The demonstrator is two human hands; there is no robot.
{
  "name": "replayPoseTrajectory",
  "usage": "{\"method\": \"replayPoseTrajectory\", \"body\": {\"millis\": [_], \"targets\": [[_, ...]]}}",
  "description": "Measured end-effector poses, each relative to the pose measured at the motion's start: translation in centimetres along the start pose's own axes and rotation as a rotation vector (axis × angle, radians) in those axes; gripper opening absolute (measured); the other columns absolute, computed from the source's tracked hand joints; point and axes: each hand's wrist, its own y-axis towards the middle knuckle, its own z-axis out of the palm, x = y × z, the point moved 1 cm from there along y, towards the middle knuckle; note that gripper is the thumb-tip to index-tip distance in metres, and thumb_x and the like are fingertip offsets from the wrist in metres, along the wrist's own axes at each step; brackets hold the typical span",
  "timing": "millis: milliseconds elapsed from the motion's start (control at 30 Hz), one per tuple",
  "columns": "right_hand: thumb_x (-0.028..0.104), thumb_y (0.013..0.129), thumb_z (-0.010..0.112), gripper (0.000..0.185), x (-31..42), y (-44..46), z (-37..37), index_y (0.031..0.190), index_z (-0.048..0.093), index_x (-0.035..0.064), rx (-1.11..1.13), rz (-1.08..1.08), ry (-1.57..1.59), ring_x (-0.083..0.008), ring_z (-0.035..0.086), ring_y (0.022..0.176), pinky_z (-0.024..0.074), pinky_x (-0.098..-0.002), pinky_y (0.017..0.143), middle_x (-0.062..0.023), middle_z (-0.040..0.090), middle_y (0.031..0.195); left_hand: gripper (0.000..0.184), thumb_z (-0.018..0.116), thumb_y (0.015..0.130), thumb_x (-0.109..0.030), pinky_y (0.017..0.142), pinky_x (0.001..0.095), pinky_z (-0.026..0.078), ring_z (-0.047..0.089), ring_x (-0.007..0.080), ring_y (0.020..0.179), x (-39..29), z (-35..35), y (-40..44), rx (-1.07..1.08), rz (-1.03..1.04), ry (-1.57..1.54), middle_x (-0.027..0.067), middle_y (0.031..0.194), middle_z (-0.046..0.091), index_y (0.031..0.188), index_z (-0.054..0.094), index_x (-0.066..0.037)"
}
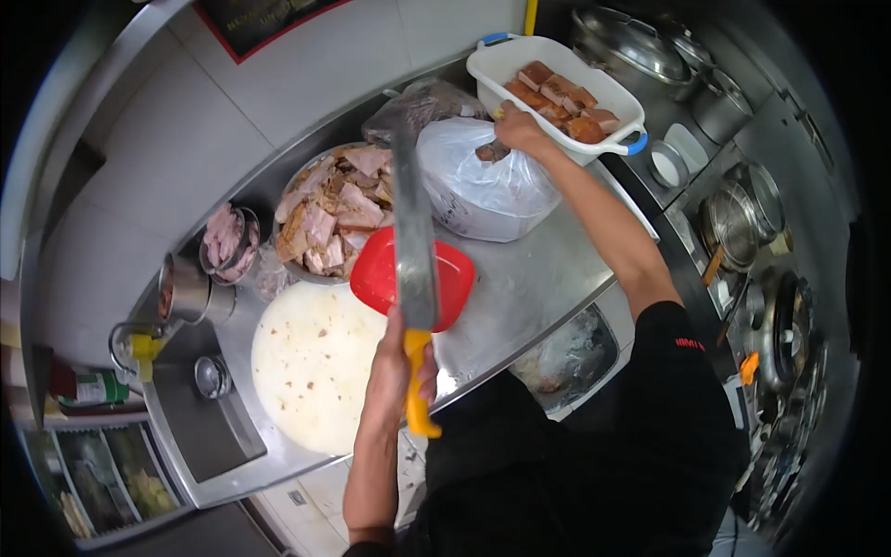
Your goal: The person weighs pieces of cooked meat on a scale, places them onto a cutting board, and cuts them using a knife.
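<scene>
My left hand (397,371) is closed around the yellow handle of a large long-bladed knife (415,237). The blade points up and away, crossing in front of a red plastic bowl (452,281). Below and left of the bowl lies a round white cutting board (311,371) with small brown scraps on it. My right hand (522,128) reaches to the near side of a white basin (601,148) with blue handles, its fingers curled at the rim. What they grip is hidden. Chunks of browned meat (561,93) lie in the basin. Under that hand sits a full white plastic bag (487,190).
A large bowl of sliced meat (339,209) stands behind the board. Left of it are a metal bowl of pale meat (230,243) and steel pots (186,290). A sink (209,418) is at the left. Pots (640,51) and strainers (729,223) line the right side.
</scene>
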Motion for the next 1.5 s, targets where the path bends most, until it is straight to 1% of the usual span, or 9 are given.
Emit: {"method": "replayPoseTrajectory", "body": {"millis": [433, 533, 733, 833, 933, 1133, 1233, 1367, 1500], "targets": [[0.014, 0.089, 0.047, 0.043, -0.1, -5.7, -4.9, 0.130, 0.044, 0.0008, 0.013, -0.250, 0.240, -0.0493, 0.058, 0.109, 0.0420, -0.0515, 0.098, -0.0350, 0.062, 0.109, 0.067, 0.029, 0.097, -0.071, 0.034, 0.0311, 0.037, 0.035, 0.0138, 0.032, -3.6, 9.2, 12.3, 0.195, -0.212, -0.049, -0.0018, 0.049, 0.037, 0.076, 0.047, -0.010], [0.013, 0.091, 0.049, 0.044, -1.3, -5.4, -5.0, 0.133, 0.044, 0.0030, 0.034, -0.265, 0.235, -0.0313, 0.065, 0.077, 0.0484, -0.0398, 0.074, -0.0196, 0.067, 0.082, 0.068, 0.028, 0.096, -0.072, 0.034, 0.0326, 0.037, 0.035, 0.0144, 0.032, -2.5, 10.4, 12.6, 0.209, -0.228, -0.025, -0.0010, 0.049, 0.036, 0.076, 0.046, -0.010], [0.011, 0.092, 0.054, 0.031, -0.8, -7.4, -5.4, 0.121, 0.047, 0.0030, 0.015, -0.263, 0.222, -0.0311, 0.065, 0.071, 0.0490, -0.0406, 0.070, -0.0174, 0.066, 0.076, 0.068, 0.027, 0.096, -0.072, 0.037, 0.0341, 0.038, 0.036, 0.0158, 0.032, 0.0, 11.7, 11.4, 0.215, -0.289, 0.006, 0.0002, 0.049, 0.035, 0.077, 0.045, -0.009], [0.008, 0.090, 0.050, 0.026, -1.2, -7.8, -5.1, 0.115, 0.042, 0.0023, -0.047, -0.305, 0.294, -0.0509, 0.061, 0.078, 0.0450, -0.0559, 0.075, -0.0278, 0.062, 0.074, 0.070, 0.026, 0.094, -0.076, 0.038, 0.0353, 0.038, 0.036, 0.0158, 0.033, -1.7, 13.5, 15.0, 0.210, -0.242, -0.043, 0.0000, 0.050, 0.035, 0.078, 0.044, -0.010], [0.008, 0.093, 0.054, 0.026, -2.2, -7.1, -4.8, 0.118, 0.046, 0.0042, -0.119, -0.249, 0.282, -0.0327, 0.069, 0.077, 0.0502, -0.0411, 0.069, -0.0190, 0.066, 0.078, 0.072, 0.021, 0.096, -0.074, 0.038, 0.0363, 0.040, 0.038, 0.0165, 0.035, 0.3, 13.2, 14.0, 0.236, -0.264, 0.012, 0.0015, 0.053, 0.038, 0.080, 0.044, -0.008], [0.008, 0.095, 0.055, 0.025, -2.6, -8.1, -5.0, 0.118, 0.046, 0.0039, -0.161, -0.237, 0.322, -0.0250, 0.065, 0.071, 0.0500, -0.0373, 0.068, -0.0172, 0.065, 0.079, 0.072, 0.020, 0.098, -0.071, 0.038, 0.0346, 0.039, 0.039, 0.0166, 0.036, 2.1, 13.8, 12.9, 0.304, -0.259, -0.024, 0.0026, 0.052, 0.037, 0.078, 0.044, -0.006], [0.008, 0.095, 0.052, 0.020, -3.5, -8.1, -5.2, 0.113, 0.046, 0.0022, -0.261, -0.281, 0.443, -0.0398, 0.067, 0.075, 0.0483, -0.0479, 0.067, -0.0235, 0.066, 0.078, 0.073, 0.022, 0.096, -0.075, 0.036, 0.0353, 0.038, 0.038, 0.0171, 0.034, 2.8, 14.9, 14.5, 0.273, -0.229, 0.015, 0.0021, 0.051, 0.038, 0.077, 0.044, -0.008], [0.011, 0.098, 0.056, 0.018, -6.2, -8.5, -7.7, 0.114, 0.051, 0.0043, -0.336, -0.136, 0.872, -0.0085, 0.051, 0.062, 0.0408, -0.0285, 0.054, -0.0032, 0.059, 0.070, 0.072, 0.023, 0.099, -0.069, 0.038, 0.0321, 0.038, 0.040, 0.0174, 0.035, 5.5, 14.6, 10.7, 0.282, -0.351, 0.214, 0.0028, 0.050, 0.039, 0.075, 0.047, -0.005], [0.006, 0.098, 0.053, 0.023, -10.1, -13.8, -10.5, 0.121, 0.053, 0.0086, -0.332, 0.079, 0.757, -0.0013, 0.040, 0.057, 0.0333, -0.0210, 0.051, 0.0065, 0.049, 0.067, 0.073, 0.027, 0.099, -0.070, 0.036, 0.0332, 0.037, 0.041, 0.0168, 0.035, 4.5, 12.8, 10.6, 0.233, -0.266, 0.234, 0.0033, 0.052, 0.040, 0.072, 0.046, -0.005]]}}
